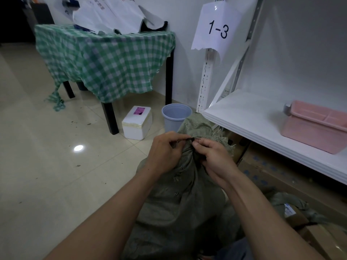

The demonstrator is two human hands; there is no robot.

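A grey-green sack (180,203) stands on the floor (37,147) right in front of the person, between the two forearms. Its mouth is bunched into a neck, and the frayed top edge flops over behind the neck, toward the shelf (244,113). A thin black tie (191,139) crosses the top of that neck, lying roughly level.

The left hand (165,150) is curled and pinches the left end of the tie between thumb and forefinger; that end runs into the fingertips. The right hand (214,158) is also curled. Its thumb and forefinger pinch the tie at the neck, just under the dark knot, and its other fingers are folded against the gathered cloth. A short tail of the tie sticks out to the right past that hand's fingertips. So the tie lies between the two hands, at their fingertips, above the body of the sack. Whether it is looped tight round the neck cannot be told.

On the white shelf to the right sits a pink bin (315,128), well apart from the hands. Cardboard boxes (262,166) lie under the shelf. Beyond the sack stand a pale blue bucket (174,117) and a white foam box (138,122), beside the leg of a worktop draped in a green checked cloth (105,59). A sign (217,29) reading 1-3 hangs on the shelf post.
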